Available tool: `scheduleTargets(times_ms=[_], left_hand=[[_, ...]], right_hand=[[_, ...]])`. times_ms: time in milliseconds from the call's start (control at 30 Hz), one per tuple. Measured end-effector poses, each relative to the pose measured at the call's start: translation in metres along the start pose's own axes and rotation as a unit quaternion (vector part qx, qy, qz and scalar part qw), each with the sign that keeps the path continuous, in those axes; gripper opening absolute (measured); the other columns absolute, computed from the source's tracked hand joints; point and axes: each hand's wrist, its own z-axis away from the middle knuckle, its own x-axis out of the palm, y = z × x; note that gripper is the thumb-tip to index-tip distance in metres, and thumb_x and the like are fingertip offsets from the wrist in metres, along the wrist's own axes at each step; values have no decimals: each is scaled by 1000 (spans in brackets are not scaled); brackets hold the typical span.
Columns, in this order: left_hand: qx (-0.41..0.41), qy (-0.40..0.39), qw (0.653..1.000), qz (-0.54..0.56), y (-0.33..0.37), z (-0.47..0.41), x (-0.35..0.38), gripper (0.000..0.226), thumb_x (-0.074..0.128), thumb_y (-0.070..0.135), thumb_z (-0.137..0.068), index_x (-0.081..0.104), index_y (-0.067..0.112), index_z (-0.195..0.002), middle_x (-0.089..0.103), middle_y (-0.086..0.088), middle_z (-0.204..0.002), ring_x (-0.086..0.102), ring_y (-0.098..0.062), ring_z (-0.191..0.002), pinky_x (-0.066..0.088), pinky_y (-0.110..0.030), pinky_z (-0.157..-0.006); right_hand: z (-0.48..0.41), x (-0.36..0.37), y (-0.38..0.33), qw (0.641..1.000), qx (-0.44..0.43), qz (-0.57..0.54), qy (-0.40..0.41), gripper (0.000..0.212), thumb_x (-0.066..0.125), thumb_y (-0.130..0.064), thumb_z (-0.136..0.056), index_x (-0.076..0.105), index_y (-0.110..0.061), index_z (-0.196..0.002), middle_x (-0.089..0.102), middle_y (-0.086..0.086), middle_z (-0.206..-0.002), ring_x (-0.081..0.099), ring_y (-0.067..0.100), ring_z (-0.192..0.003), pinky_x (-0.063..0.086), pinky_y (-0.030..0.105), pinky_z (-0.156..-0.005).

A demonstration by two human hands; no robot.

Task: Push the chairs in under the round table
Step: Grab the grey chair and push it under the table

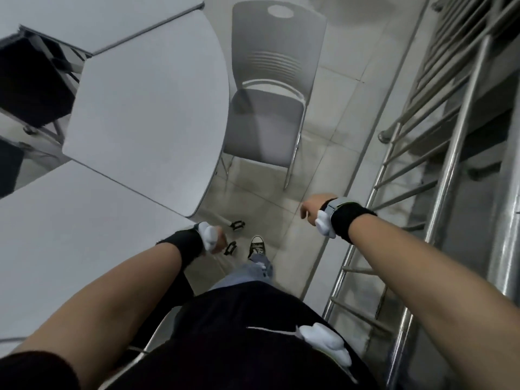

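The grey plastic chair with chrome tube legs (267,114) stands on the tiled floor at the curved edge of the pale grey round worktop (146,108), its seat only partly tucked under the rim and its backrest, with an oval cut-out at the top, leaning away toward the far end of the aisle. It lies straight ahead of the person and well apart from both hands; its front-to-back axis runs roughly across the aisle toward the worktop, so the push would likely go leftward at the backrest. The right hand (311,211) is the nearer one, loosely curled and holding nothing. The left hand (218,243) hangs low by the worktop's near edge, fingers closed in a loose fist, empty. A steel railing (439,153) hems the aisle on the right.
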Motion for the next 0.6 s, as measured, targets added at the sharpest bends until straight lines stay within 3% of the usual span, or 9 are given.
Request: scheduleTargets(times_ms=[133,200,233,300,400,533,600], left_hand=[[68,49,996,0,68,-28,-65,35,55,15,-98,64,4,-130,65,-14,-131,64,-25,-121,46,-17,-75],[74,53,996,-4,103,-42,-95,35,54,16,-98,64,9,-131,64,-11,-133,62,-23,-123,46,-10,-66],[83,68,994,-11,118,-48,-107,36,54,15,-98,63,11,-133,63,-9,-135,61,-22,-125,49,-8,-71],[85,79,993,-28,150,-58,-130,38,51,15,-99,61,15,-136,60,-7,-138,57,-22,-128,48,-21,-98],[77,93,991,-65,190,-74,-159,41,50,16,-98,58,17,-138,58,-7,-141,55,-22,-131,41,-31,-109],[35,125,990,-61,242,-91,-204,43,52,17,-98,54,13,-141,54,-10,-144,53,-23,-133,40,-30,-110],[26,149,986,-64,266,-92,-226,44,51,17,-99,53,14,-142,54,-8,-144,52,-22,-133,40,-28,-109]], right_hand=[[-13,-40,43,999,22,-24,3,52,64,-9,-78,62,-27,-127,68,5,-120,65,25,-108,47,27,-80],[-21,-56,69,999,27,-31,11,55,66,-9,-75,62,-28,-126,70,3,-116,65,24,-105,47,25,-76],[-25,-64,82,999,28,-33,14,55,66,-9,-75,63,-29,-126,70,3,-115,66,23,-104,48,25,-76],[-34,-78,110,999,33,-26,22,53,67,-11,-75,64,-29,-125,71,2,-114,67,22,-103,53,28,-80],[-52,-105,158,998,23,-17,52,63,68,-14,-76,55,-35,-134,64,-4,-129,61,20,-116,45,26,-80],[-75,-155,230,996,-13,-31,89,78,69,-12,-75,41,-33,-145,42,-9,-152,48,18,-134,45,35,-103],[-82,-182,261,994,-15,-44,95,78,68,-11,-76,40,-33,-146,38,-7,-155,45,19,-136,43,40,-106]])
